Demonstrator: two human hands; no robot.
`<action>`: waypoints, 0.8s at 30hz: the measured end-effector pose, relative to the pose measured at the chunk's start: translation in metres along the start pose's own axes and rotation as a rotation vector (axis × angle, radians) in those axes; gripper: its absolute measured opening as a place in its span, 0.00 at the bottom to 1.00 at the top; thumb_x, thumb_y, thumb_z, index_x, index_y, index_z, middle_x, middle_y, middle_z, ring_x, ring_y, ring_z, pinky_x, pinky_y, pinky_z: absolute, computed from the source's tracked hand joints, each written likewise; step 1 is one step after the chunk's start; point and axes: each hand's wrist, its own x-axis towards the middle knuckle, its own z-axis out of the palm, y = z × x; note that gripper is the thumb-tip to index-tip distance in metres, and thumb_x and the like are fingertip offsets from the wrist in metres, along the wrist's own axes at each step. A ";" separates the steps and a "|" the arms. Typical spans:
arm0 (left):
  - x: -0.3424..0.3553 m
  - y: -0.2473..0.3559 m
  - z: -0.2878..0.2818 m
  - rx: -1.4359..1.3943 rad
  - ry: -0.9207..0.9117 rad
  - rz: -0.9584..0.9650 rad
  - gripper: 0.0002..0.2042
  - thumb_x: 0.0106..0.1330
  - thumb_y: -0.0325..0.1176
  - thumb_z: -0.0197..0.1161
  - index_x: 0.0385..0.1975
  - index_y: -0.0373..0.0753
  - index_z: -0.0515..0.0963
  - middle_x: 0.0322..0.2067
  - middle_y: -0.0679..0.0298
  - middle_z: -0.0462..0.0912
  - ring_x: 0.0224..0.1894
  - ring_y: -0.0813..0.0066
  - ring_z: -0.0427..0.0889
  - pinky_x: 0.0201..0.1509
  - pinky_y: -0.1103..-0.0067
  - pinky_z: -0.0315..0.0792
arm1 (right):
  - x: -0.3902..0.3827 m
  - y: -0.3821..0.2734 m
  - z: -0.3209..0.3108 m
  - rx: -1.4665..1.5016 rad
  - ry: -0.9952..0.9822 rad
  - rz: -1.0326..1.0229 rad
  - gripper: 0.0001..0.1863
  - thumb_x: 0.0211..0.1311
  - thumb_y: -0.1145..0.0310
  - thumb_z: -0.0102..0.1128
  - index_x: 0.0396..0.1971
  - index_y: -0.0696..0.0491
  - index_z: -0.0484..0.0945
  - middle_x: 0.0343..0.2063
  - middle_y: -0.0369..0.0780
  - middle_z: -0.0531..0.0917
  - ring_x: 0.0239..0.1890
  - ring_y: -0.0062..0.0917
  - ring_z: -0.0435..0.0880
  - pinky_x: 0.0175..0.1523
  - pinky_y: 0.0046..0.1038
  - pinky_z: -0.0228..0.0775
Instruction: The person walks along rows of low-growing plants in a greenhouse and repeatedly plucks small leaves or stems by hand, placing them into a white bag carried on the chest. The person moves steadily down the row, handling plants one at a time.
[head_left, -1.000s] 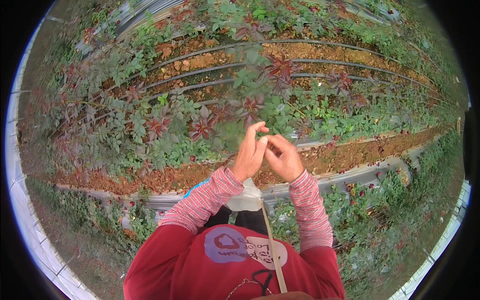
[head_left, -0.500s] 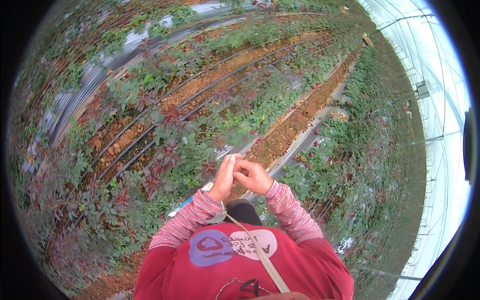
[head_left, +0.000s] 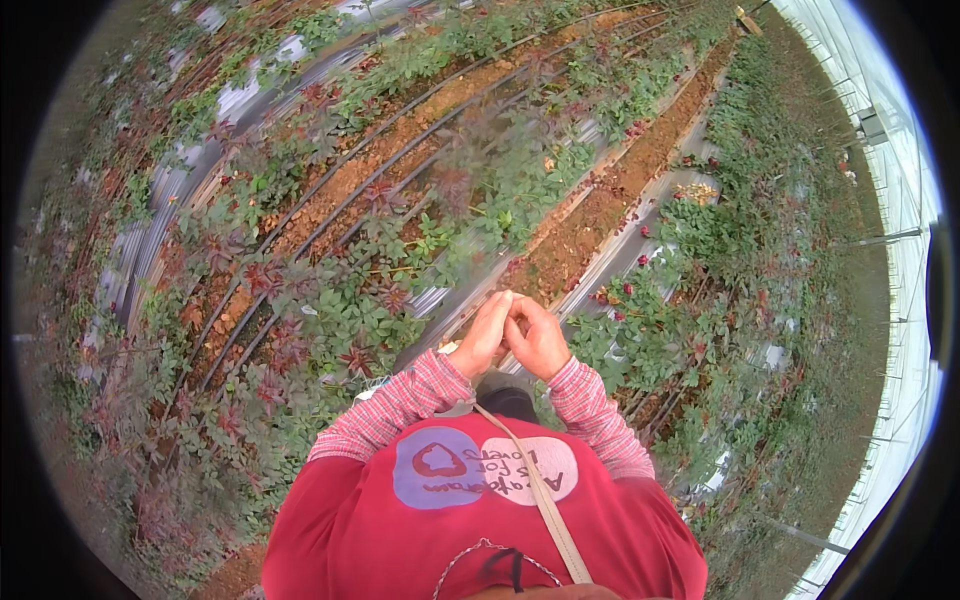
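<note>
We read the step as hands meeting: left hand (head_left: 482,338) straight-fingered, narrow, against curled right hand (head_left: 540,345); contents, can't tell. Leafy plants (head_left: 680,345) flank both, apart; reaching them calls for parting the 2. Open room: soil path (head_left: 590,228), edged by plastic sheeting (head_left: 620,258).

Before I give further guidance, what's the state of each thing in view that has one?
Left hand: fingers mostly straight, against the right hand; contents hidden.
Right hand: fingers bent toward the left; contents hidden.
Pale strap: slung diagonally across the red shirt.
Dark hoses: laid out, roughly parallel.
Soil path: uncovered, littered in places.
</note>
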 end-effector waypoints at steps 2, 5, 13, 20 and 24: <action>0.028 -0.011 0.019 -0.007 -0.008 -0.052 0.21 0.81 0.51 0.42 0.54 0.41 0.75 0.39 0.70 0.80 0.40 0.85 0.76 0.30 0.86 0.68 | 0.009 0.039 -0.028 0.140 -0.020 0.053 0.04 0.66 0.75 0.59 0.38 0.59 0.76 0.31 0.42 0.83 0.32 0.23 0.84 0.39 0.29 0.78; 0.071 0.001 0.068 0.053 0.000 -0.177 0.21 0.81 0.52 0.43 0.53 0.42 0.75 0.39 0.69 0.80 0.38 0.85 0.76 0.28 0.86 0.67 | 0.027 0.052 -0.084 0.328 -0.030 0.111 0.03 0.69 0.78 0.57 0.39 0.60 0.76 0.33 0.37 0.84 0.33 0.18 0.84 0.37 0.23 0.78; 0.186 -0.024 0.169 -0.022 -0.082 -0.205 0.21 0.81 0.53 0.44 0.52 0.42 0.75 0.34 0.69 0.78 0.26 0.84 0.72 0.23 0.85 0.61 | 0.056 0.093 -0.209 0.271 0.173 0.073 0.03 0.67 0.81 0.58 0.38 0.59 0.77 0.32 0.34 0.81 0.31 0.14 0.83 0.34 0.19 0.76; 0.265 -0.025 0.218 0.061 -0.221 -0.238 0.18 0.81 0.47 0.44 0.46 0.42 0.78 0.22 0.74 0.71 0.17 0.87 0.62 0.17 0.86 0.52 | 0.099 0.108 -0.287 0.308 0.299 0.145 0.03 0.73 0.77 0.55 0.41 0.58 0.71 0.25 0.34 0.80 0.24 0.16 0.81 0.28 0.20 0.75; 0.316 -0.017 0.238 0.089 -0.229 -0.060 0.13 0.80 0.42 0.51 0.46 0.40 0.78 0.23 0.73 0.74 0.18 0.88 0.65 0.19 0.87 0.58 | 0.146 0.140 -0.335 0.374 0.373 0.196 0.04 0.73 0.76 0.56 0.40 0.59 0.72 0.26 0.35 0.80 0.23 0.15 0.80 0.28 0.19 0.76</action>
